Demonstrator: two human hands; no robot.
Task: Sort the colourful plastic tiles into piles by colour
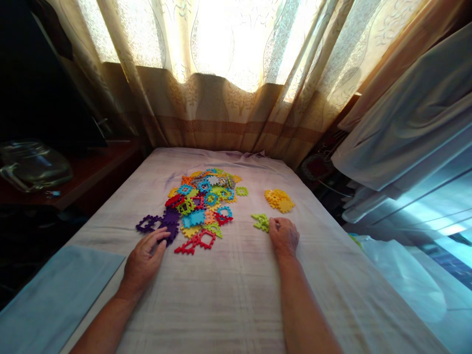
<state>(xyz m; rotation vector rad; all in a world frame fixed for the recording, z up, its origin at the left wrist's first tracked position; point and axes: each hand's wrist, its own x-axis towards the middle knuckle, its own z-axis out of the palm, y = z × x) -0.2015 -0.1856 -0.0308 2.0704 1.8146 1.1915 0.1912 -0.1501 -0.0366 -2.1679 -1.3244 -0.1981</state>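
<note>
My left hand (142, 263) rests at the left side of a pile of plastic toothed building pieces. Its fingers are loosely stretched, and their tips touch the dark purple pieces (170, 228). To the right, the fingers of my right hand (284, 237) are curled closed at the edge of light green pieces (260, 222); the fingertips are partly hidden. Between the hands lies the mixed pile (210, 196) in blue, red, orange, yellow and green. Red pieces (195, 243) lie at its near edge. A separate heap of yellow pieces (279, 200) sits beyond my right hand.
A pale cloth (241, 300) covers the table, with a light blue sheet (59, 295) at its left edge. On a dark wooden stand at left is a glass jug (35, 164). Curtains (221, 105) hang behind the table; white fabric (409, 108) and plastic bags (401, 275) are at right.
</note>
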